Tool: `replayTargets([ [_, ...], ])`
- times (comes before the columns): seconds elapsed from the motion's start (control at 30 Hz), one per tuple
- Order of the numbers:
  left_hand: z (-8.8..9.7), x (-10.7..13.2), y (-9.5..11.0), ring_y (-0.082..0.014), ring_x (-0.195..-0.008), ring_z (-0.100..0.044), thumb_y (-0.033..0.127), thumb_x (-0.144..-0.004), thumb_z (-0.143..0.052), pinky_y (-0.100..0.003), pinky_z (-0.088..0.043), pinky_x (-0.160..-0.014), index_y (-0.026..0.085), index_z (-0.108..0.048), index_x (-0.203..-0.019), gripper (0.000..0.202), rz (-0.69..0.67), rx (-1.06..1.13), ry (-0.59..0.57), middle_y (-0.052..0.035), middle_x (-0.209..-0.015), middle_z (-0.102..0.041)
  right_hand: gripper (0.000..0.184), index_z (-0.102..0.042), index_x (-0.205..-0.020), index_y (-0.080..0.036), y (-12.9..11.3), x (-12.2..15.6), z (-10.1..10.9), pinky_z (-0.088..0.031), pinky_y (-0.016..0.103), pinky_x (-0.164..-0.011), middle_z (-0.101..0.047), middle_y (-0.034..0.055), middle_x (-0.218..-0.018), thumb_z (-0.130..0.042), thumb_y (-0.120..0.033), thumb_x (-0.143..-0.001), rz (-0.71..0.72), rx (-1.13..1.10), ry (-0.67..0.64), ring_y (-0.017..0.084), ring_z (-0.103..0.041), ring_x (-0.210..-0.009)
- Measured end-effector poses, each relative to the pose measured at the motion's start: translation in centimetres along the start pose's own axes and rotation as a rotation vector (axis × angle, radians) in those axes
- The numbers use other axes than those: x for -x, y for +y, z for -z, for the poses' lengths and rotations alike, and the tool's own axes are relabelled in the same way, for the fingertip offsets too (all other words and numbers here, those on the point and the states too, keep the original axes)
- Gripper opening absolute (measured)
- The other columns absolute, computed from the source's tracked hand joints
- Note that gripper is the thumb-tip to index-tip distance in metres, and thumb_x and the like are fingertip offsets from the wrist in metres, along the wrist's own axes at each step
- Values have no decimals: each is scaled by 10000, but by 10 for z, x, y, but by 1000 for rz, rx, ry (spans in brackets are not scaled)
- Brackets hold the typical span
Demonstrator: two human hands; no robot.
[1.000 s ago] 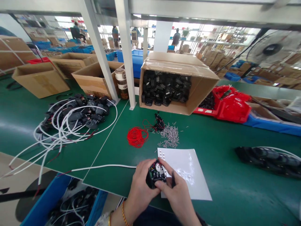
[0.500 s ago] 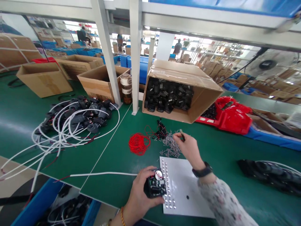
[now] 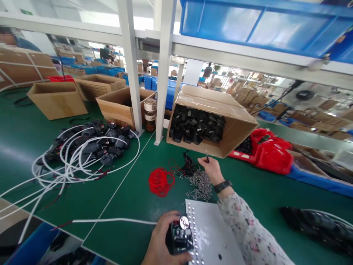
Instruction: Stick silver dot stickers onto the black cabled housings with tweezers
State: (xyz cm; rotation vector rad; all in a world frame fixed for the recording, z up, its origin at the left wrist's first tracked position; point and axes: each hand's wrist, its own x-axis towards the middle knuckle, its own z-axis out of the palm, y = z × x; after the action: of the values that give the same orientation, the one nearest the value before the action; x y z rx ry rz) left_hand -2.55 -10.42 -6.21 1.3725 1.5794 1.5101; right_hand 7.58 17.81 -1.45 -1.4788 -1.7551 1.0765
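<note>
One black, boxy plastic housing (image 3: 179, 237), its circuitry and a round silvery disc facing up, sits in the left hand (image 3: 160, 241), above the left edge of a flat white board (image 3: 208, 228). Thumb and fingers are curled round it, closed as far as its width allows. The right hand (image 3: 214, 172) is above a loose heap of small silvery metal pins (image 3: 202, 186), thumb and fingertips pinched together on one slim dark tool (image 3: 207, 159); whether they also grip a pin cannot be told.

The step in hand looks like work on the pins with the housing held by; it seems to call for a fine fingertip pinch on the right and a steady grip on the left.

By count: one white cable (image 3: 116, 220) leading toward the left hand, its far join hidden; one coil of thin red wire (image 3: 160, 183); one tangle of small black parts (image 3: 188, 165); one brown cardboard carton tipped on its side (image 3: 213, 97), full of black plastic pieces. Pins and pieces are too many to number, as are the dark grey cabled units (image 3: 95, 147) piled at the left.
</note>
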Motion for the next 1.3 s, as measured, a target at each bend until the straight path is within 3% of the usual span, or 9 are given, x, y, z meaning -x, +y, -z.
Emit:
replayTargets([
  [0.13,0,-4,6,-299,-1027,-614,577,-602,-754,-431,-523,-861,233,-578,-1048,590,-15,5,3,-117,-1123,-629,478,-511,-782,-181,25,31,53,-239,209,-344,-477,-46,-614,-637,-627,-666,-96,-242,104,46,-255,-370],
  [0.27,1,-4,7,-303,-1028,-617,531,-593,-779,-428,-529,-864,238,-583,-1043,572,24,10,0,-107,-1123,-635,556,-521,-827,-180,72,85,104,-191,205,-309,-423,-63,-557,-652,-670,-598,-217,-246,217,48,-215,-347],
  [0.4,3,0,4,-325,-1058,-602,567,-541,-793,-444,-514,-900,236,-580,-1089,674,140,57,-2,-103,-1152,-627,538,-538,-835,-169,111,119,143,-223,224,-311,-292,-105,-440,-560,-687,-693,-256,-79,337,103,-292,-322],
  [0.5,4,1,5,-331,-1051,-603,565,-555,-783,-438,-518,-897,213,-552,-1137,717,214,91,-15,-112,-1155,-623,438,-569,-768,-165,117,114,163,-369,283,-412,-473,-17,-502,-543,-602,-744,-148,94,325,171,-468,-440],
  [0.6,5,1,8,-319,-1072,-592,496,-617,-765,-421,-513,-906,199,-473,-1227,739,233,88,-46,-124,-1205,-589,227,-608,-766,-170,108,88,164,-468,343,-667,-621,51,-715,-582,-396,-762,2,260,194,239,-588,-710],
  [0.7,5,1,11,-320,-1095,-576,469,-637,-757,-423,-500,-923,189,-403,-1283,788,244,88,-48,-139,-1246,-553,155,-636,-912,-164,93,53,148,-442,359,-841,-630,61,-918,-606,-209,-767,122,398,13,226,-583,-882],
  [0.97,2,3,12,-331,-1153,-525,537,-643,-727,-457,-426,-1000,186,-343,-1302,839,254,133,-49,-153,-1281,-507,148,-597,-788,-134,77,1,118,-484,360,-775,-602,5,-836,-645,-258,-853,252,674,-326,163,-579,-785],
  [1.13,1,1,22,-328,-1167,-506,568,-563,-780,-428,-424,-989,196,-316,-1286,936,316,273,-51,-147,-1277,-498,113,-561,-793,-140,73,15,121,-463,306,-695,-591,11,-791,-564,-211,-881,270,705,-219,154,-568,-725],
  [1.3,-4,-8,46,-276,-1074,-551,302,-570,-832,-396,-424,-946,218,-400,-1198,767,337,257,-122,-92,-1183,-560,60,-459,-823,-206,44,44,149,-397,299,-606,-602,47,-739,-442,-253,-857,315,653,-34,200,-559,-660],
])
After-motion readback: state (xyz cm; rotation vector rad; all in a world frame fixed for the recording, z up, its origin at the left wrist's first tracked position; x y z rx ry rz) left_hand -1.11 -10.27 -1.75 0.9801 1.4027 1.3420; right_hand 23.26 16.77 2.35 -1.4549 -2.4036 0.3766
